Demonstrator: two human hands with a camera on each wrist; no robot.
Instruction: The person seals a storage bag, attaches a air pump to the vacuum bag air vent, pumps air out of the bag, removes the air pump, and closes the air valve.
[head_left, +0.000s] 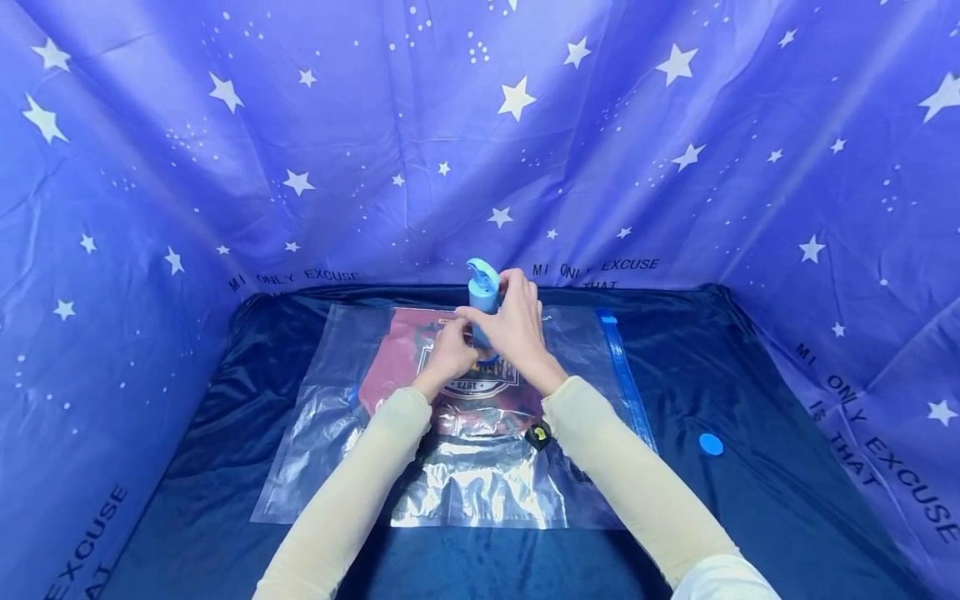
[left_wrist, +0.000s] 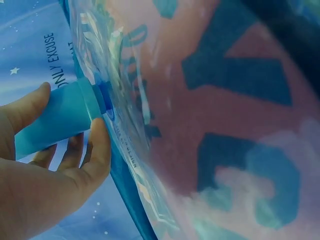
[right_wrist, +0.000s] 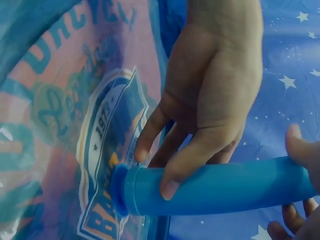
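A blue hand pump [head_left: 483,295] stands upright on a clear plastic storage bag [head_left: 307,454], its lower end on the bag's blue valve [right_wrist: 119,190]. Inside the bag lies a pink printed shirt [head_left: 386,367]. My left hand [head_left: 450,350] grips the pump low down, thumb and fingers round the barrel near its base. Higher up, my right hand [head_left: 520,321] holds the barrel from the right side. A curved light-blue piece [head_left: 483,271] sticks up at the pump's top. In the right wrist view only fingertips of my right hand show at the right edge.
Along the bag's right side runs a blue zip strip [head_left: 628,375] with a slider [head_left: 607,320]. A small dark object with a yellow mark [head_left: 538,435] shows near my right sleeve. On the dark blue cloth [head_left: 750,500] lies a blue disc [head_left: 711,444]. Starry curtains surround three sides.
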